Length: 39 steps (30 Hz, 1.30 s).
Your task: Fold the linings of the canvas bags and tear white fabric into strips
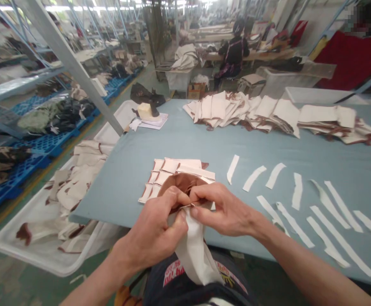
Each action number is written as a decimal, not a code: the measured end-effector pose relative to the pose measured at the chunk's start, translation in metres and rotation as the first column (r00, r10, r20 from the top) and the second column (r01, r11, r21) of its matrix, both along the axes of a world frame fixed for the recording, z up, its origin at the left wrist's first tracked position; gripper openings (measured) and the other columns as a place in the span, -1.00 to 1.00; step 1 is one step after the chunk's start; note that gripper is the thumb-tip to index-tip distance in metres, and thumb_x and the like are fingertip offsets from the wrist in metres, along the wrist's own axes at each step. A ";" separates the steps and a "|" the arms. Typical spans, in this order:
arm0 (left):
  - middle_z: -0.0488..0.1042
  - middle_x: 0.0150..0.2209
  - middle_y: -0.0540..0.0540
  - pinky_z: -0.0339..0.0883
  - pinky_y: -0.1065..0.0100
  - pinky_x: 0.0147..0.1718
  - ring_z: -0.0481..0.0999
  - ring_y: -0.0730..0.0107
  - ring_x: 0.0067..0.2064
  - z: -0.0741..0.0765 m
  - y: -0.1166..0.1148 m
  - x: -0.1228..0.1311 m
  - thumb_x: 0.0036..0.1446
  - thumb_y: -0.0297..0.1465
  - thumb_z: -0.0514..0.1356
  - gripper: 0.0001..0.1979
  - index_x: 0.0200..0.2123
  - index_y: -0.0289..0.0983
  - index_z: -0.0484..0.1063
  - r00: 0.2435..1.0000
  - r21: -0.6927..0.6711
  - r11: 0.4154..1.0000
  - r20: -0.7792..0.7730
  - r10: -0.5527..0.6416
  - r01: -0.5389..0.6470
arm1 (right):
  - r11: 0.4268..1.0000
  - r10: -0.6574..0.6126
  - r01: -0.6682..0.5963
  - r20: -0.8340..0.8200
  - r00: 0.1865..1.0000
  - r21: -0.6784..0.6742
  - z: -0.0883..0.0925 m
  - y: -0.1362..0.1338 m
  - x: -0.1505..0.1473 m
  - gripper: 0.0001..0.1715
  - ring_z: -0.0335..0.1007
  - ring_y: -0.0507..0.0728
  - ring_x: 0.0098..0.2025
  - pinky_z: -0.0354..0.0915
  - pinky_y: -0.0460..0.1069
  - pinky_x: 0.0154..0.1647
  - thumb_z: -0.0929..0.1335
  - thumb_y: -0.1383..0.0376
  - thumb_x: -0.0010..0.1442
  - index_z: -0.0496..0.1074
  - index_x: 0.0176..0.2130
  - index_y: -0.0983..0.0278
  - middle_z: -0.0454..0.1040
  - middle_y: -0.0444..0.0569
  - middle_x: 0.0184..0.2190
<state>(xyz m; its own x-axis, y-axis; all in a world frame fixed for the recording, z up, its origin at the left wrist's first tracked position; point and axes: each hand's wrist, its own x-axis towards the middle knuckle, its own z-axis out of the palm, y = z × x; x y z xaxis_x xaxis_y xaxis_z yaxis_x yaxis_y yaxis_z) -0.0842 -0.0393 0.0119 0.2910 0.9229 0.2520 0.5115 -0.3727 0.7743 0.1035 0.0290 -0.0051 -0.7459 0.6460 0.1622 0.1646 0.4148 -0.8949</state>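
Note:
Between my two hands is a cream fabric piece (192, 238) with a brown lining, its lower end hanging over the table's front edge toward my lap. My left hand (158, 223) pinches its edge between thumb and fingers. Close beside it, my right hand (222, 208) grips the same edge, thumb and forefinger together. The brown side (179, 180) curves up behind my fingertips. Just beyond lies a small stack of cream pieces with brown edges (164, 170), flat on the table. What sits right between the fingertips is partly hidden.
On the blue-green table (118, 170), several white strips (296, 191) lie to the right. Layered cream pieces (217, 108) line the back. A yellow block (147, 111) rests at the far left corner. A white bin (45, 255) of cream pieces stands left, near a slanted metal post (73, 59).

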 end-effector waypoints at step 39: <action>0.32 -0.54 0.09 0.08 0.43 -0.48 0.29 0.51 -0.50 -0.008 -0.003 -0.027 0.42 -0.25 0.12 -0.64 -0.45 -0.25 0.32 0.936 -0.062 0.945 -0.129 -0.328 0.322 | 0.948 0.110 -0.109 -0.013 0.994 -0.298 0.004 -0.037 0.018 -0.57 0.06 -0.02 -0.53 0.01 -0.11 -0.55 0.21 0.09 0.41 0.33 -0.42 0.27 0.19 -0.22 -0.55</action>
<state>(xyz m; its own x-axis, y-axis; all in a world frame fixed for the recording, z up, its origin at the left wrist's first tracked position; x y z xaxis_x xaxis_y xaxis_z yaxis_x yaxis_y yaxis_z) -0.1107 -0.0420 0.0042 0.6057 0.7805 0.1547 0.4687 -0.5071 0.7233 0.1216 -0.0081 -0.0009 -0.8149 0.5789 -0.0281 0.1366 0.1447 -0.9800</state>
